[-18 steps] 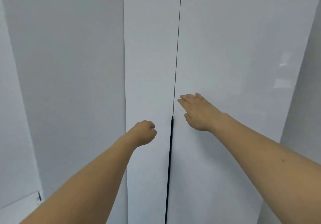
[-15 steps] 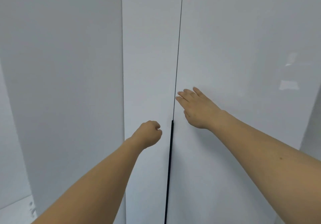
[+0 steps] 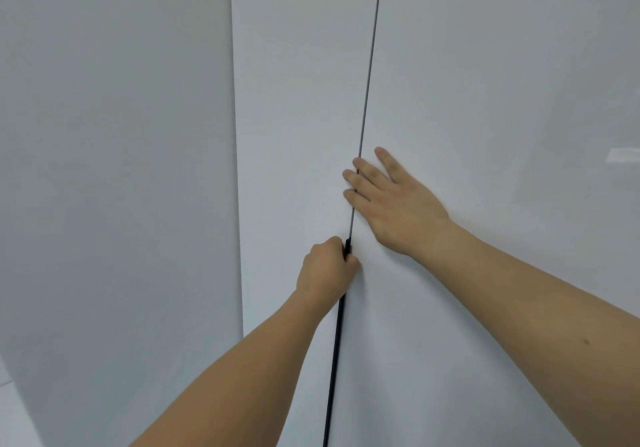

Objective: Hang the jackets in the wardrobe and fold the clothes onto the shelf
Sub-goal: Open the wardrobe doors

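A white wardrobe fills the view, with its left door (image 3: 298,117) and right door (image 3: 485,100) both closed and a thin seam between them. A black strip handle (image 3: 334,360) runs down the lower seam. My left hand (image 3: 327,268) grips the top of this handle, fingers curled round its edge. My right hand (image 3: 391,204) lies flat on the right door, fingers straight, with the fingertips reaching across the seam. No jackets or clothes are in view.
A plain grey-white wall (image 3: 114,169) stands to the left of the wardrobe, meeting it at a corner. A pale surface (image 3: 10,408) shows at the bottom left edge.
My left hand has moved right from beside the seam and taken hold of the black handle. My right hand has slid left, so its fingertips now cover the seam.
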